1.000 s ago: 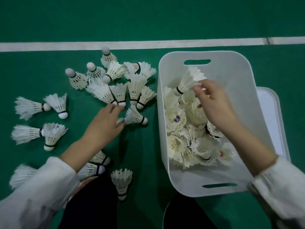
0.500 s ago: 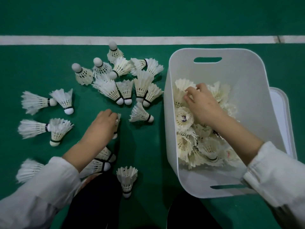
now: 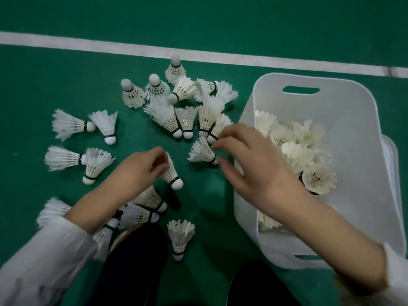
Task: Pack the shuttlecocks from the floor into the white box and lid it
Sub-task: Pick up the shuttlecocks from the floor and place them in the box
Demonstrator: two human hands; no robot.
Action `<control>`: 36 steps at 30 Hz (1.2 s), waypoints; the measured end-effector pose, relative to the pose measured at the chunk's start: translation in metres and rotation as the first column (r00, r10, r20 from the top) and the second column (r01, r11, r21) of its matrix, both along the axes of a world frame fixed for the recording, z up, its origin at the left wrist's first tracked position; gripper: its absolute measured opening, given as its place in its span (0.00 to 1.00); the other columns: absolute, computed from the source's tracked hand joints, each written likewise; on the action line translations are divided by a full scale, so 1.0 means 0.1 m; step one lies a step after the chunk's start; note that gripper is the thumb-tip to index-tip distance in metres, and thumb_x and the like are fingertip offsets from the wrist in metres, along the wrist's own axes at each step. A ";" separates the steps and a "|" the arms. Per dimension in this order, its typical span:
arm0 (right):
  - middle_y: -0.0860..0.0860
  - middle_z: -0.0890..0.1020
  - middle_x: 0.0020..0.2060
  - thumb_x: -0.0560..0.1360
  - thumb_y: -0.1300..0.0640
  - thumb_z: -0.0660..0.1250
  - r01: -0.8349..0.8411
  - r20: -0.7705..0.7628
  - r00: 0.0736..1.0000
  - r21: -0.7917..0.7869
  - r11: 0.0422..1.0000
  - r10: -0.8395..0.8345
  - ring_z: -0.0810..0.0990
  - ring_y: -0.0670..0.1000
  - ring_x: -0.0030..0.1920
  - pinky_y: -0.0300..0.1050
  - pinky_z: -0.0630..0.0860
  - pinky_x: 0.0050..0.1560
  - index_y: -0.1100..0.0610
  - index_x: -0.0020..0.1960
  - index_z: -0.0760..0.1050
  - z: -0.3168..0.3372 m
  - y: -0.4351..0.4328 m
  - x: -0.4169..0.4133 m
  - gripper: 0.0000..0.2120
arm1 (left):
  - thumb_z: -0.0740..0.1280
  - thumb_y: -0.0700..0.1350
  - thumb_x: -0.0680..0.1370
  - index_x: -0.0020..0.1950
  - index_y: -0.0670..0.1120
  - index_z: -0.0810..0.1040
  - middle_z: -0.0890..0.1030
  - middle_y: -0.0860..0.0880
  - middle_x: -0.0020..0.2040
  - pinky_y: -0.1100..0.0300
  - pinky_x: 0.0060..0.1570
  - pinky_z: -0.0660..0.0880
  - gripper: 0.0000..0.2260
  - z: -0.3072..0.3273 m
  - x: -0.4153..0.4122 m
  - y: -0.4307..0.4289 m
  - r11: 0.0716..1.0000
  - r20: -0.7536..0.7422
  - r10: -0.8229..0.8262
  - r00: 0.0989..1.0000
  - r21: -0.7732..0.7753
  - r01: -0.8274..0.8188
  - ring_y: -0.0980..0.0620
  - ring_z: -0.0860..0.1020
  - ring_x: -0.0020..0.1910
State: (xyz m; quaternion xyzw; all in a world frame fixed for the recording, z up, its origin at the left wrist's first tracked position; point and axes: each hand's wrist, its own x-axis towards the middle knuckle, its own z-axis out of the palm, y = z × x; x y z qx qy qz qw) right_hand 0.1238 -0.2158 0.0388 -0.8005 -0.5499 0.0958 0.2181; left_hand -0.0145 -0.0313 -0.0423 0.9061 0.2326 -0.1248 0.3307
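Note:
Several white feather shuttlecocks lie scattered on the green floor, left of the white box. More shuttlecocks fill the box's bottom. My left hand pinches one shuttlecock by its feathers, cork pointing down and right, lifted a little off the floor. My right hand is outside the box over its left wall. Its fingers are spread, and thumb and forefinger reach around the cork end of another shuttlecock lying on the floor. The white lid sticks out from under the box on the right.
A white court line crosses the floor beyond the shuttlecocks. My dark-clothed knees are at the bottom edge, with a few shuttlecocks close to the left one. One shuttlecock stands between the knees.
My right hand left the box and moved left to a shuttlecock on the floor. My left hand picked one shuttlecock up off the floor. The view shifted left.

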 end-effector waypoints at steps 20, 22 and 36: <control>0.49 0.76 0.48 0.72 0.55 0.67 -0.172 -0.362 0.925 -0.119 0.978 0.119 0.77 0.51 0.41 0.55 0.77 0.43 0.55 0.44 0.74 -0.52 0.37 -0.14 0.04 | 0.66 0.50 0.75 0.65 0.49 0.70 0.69 0.52 0.66 0.63 0.65 0.63 0.19 0.00 -0.32 0.23 0.997 0.264 0.075 0.962 -0.045 -0.065 0.60 0.66 0.62; 0.49 0.76 0.48 0.73 0.55 0.66 -0.157 -0.336 0.936 -0.133 0.979 0.104 0.78 0.52 0.42 0.56 0.76 0.42 0.55 0.45 0.73 -0.55 0.37 -0.14 0.04 | 0.66 0.47 0.76 0.67 0.46 0.68 0.68 0.48 0.67 0.58 0.67 0.61 0.20 -0.07 -0.35 0.48 0.967 0.241 0.215 0.946 0.079 -0.240 0.53 0.67 0.64; 0.45 0.71 0.45 0.74 0.59 0.67 -0.088 -0.313 0.950 -0.195 0.977 0.023 0.77 0.50 0.42 0.50 0.75 0.47 0.57 0.46 0.74 -0.54 0.37 -0.09 0.03 | 0.62 0.45 0.79 0.52 0.41 0.74 0.76 0.42 0.53 0.53 0.55 0.67 0.08 -0.36 -0.22 1.14 0.903 0.175 0.309 0.935 0.256 -0.346 0.44 0.71 0.54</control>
